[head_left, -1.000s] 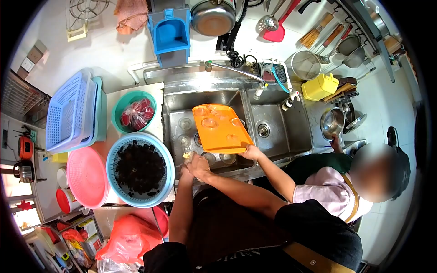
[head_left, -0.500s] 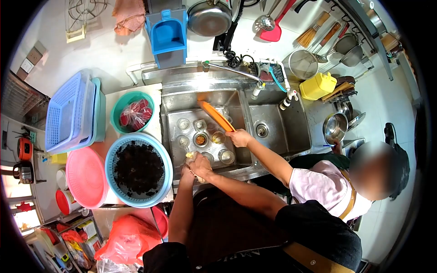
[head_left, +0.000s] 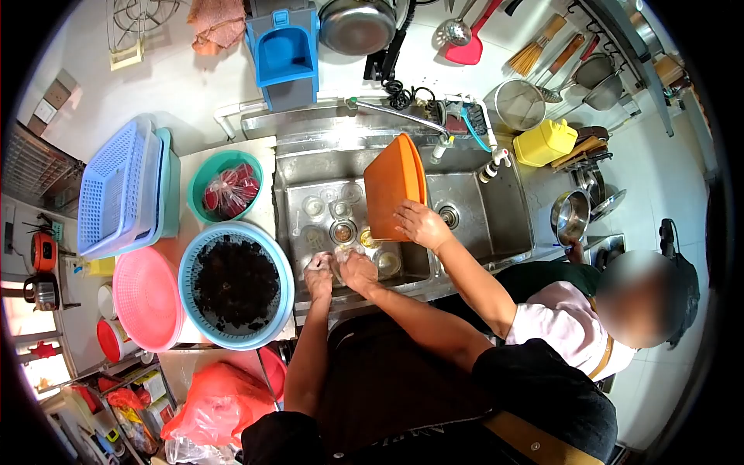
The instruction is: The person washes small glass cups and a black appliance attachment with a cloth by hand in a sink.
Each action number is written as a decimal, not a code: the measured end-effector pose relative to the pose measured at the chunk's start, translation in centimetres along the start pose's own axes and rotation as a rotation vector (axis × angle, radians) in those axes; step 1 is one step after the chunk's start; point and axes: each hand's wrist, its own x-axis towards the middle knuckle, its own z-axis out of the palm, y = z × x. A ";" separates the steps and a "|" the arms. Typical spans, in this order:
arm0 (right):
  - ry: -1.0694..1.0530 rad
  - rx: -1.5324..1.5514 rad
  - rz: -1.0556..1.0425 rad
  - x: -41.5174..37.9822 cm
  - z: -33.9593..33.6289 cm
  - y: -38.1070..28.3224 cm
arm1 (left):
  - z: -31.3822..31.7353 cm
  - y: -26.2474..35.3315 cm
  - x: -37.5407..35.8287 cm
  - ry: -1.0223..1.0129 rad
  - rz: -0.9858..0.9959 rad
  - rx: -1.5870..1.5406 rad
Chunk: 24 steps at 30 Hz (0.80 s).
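Low in the left basin of the steel sink, my left hand and my right hand are close together with their fingers curled. Pale, foamy-looking patches show around the fingers, but what they hold is hidden. Several clear glasses, one a glass near the back, stand on the basin floor around the drain. Beside my right hand is a glass at the front. To the right, a co-worker's hand grips orange flat trays or boards, tilted over the sink's middle.
Left of the sink are a blue basin of dark soaked pieces, a green bowl with a bagged red item, and a pink basket. The faucet reaches over the back. The co-worker stands close at my right.
The co-worker's orange trays or boards have swung from edge-on to a broad side, moving right across the divider. My hands have shifted slightly up and apart.
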 end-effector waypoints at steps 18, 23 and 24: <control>-0.207 0.112 0.138 1.2 -5.8 2.2 | 5.6 -0.9 4.8 -0.068 -0.070 -0.093; -0.151 0.138 0.173 1.6 -4.3 6.7 | 8.9 -4.0 4.0 -0.084 -0.537 -0.453; -0.182 0.177 0.199 2.2 -3.4 8.5 | 9.6 -3.6 3.0 -0.173 -0.652 -0.544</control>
